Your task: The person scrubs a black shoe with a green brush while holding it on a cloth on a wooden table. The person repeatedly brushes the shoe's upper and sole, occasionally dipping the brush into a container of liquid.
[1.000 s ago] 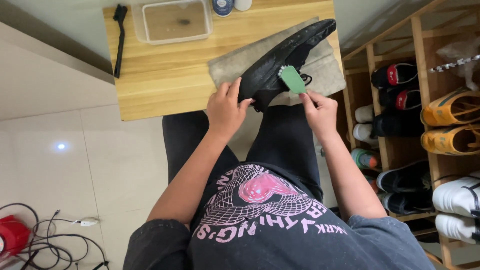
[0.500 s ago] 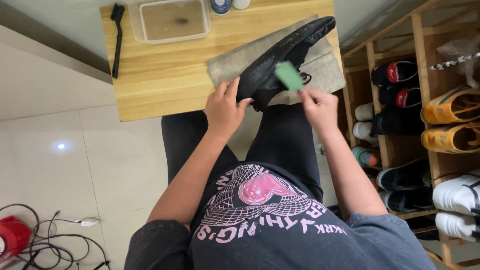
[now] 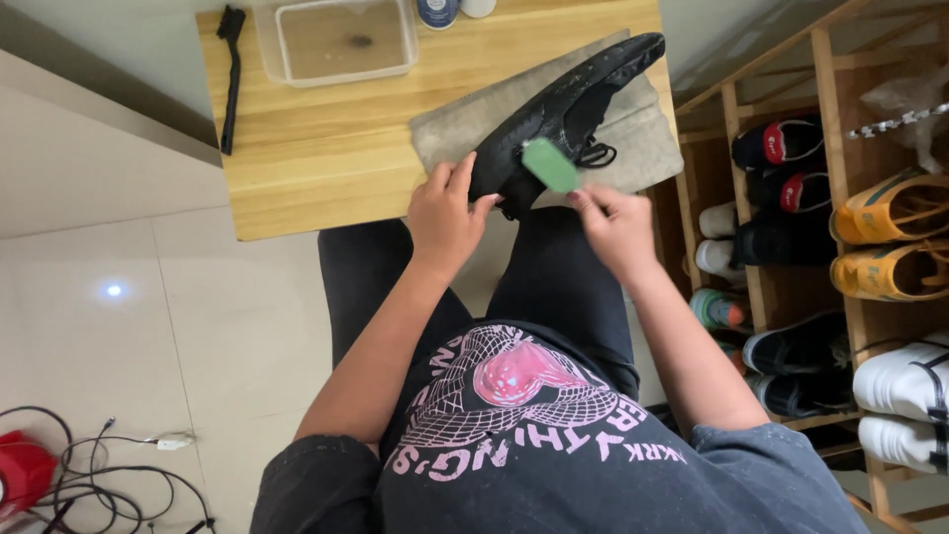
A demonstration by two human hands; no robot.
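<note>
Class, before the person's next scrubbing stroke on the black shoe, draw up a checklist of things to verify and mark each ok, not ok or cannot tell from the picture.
1. Black lace-up shoe lies on the grey cloth mat: ok.
2. Left hand steadies the shoe's near end: ok.
3. Right hand has a grip on the small green scrubbing pad: ok.
4. Pad is touching the shoe's surface: cannot tell.
5. Clear plastic tub of murky water stands upright on the light wooden table, apart from the shoe: ok.
6. Black long-handled brush lies at the table's far left edge, away from both hands: ok.
</note>
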